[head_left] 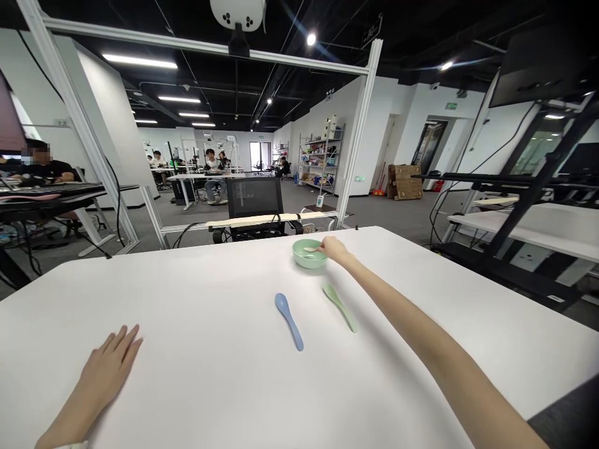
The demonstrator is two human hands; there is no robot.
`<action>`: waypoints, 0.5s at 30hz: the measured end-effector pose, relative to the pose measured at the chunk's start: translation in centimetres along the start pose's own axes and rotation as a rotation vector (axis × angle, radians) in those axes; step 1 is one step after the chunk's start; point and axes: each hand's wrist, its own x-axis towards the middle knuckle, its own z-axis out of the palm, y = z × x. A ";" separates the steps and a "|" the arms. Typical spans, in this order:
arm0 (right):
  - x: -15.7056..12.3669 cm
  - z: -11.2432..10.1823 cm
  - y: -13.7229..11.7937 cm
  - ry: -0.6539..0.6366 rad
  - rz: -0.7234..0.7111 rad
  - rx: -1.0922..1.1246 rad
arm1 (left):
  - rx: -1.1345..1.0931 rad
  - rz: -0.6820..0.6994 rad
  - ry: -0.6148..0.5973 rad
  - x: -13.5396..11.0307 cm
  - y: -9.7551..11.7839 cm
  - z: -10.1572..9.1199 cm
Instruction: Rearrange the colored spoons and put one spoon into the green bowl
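My right hand point(334, 248) reaches far across the white table point(187, 349) to a light green bowl point(309, 254). Its fingers are pinched on a pale spoon point(311, 249) whose head lies inside the bowl. Nearer to me, a blue spoon point(289, 320) and a green spoon point(340, 306) lie side by side on the tabletop, both apart from either hand. My left hand point(107, 368) rests flat on the table at the near left, fingers stretched out, holding nothing.
A black office chair point(255, 206) stands behind the table's far edge inside a white metal frame point(358, 134). Dark racks and a shelf point(524, 218) stand to the right. People sit at desks in the far background and at the left.
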 end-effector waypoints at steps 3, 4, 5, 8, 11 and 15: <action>0.9 0.7 -0.8 -0.045 0.009 -0.024 | -0.041 -0.014 0.011 -0.1 0.2 -0.1; 1.1 0.9 -1.0 -0.060 0.009 -0.031 | -0.044 -0.018 0.012 -0.2 0.1 0.0; 1.2 1.1 -1.1 -0.073 0.009 -0.037 | -0.041 -0.019 0.011 -0.2 0.1 0.1; 1.2 1.5 -1.2 -0.096 0.008 -0.053 | -0.015 -0.017 0.004 -0.1 -0.1 0.4; 0.9 1.1 -0.9 -0.084 0.002 -0.058 | 0.006 -0.021 0.005 -0.1 -0.1 0.4; -0.5 -0.1 0.3 -0.022 -0.030 -0.043 | 0.026 -0.027 0.008 -0.1 0.1 0.2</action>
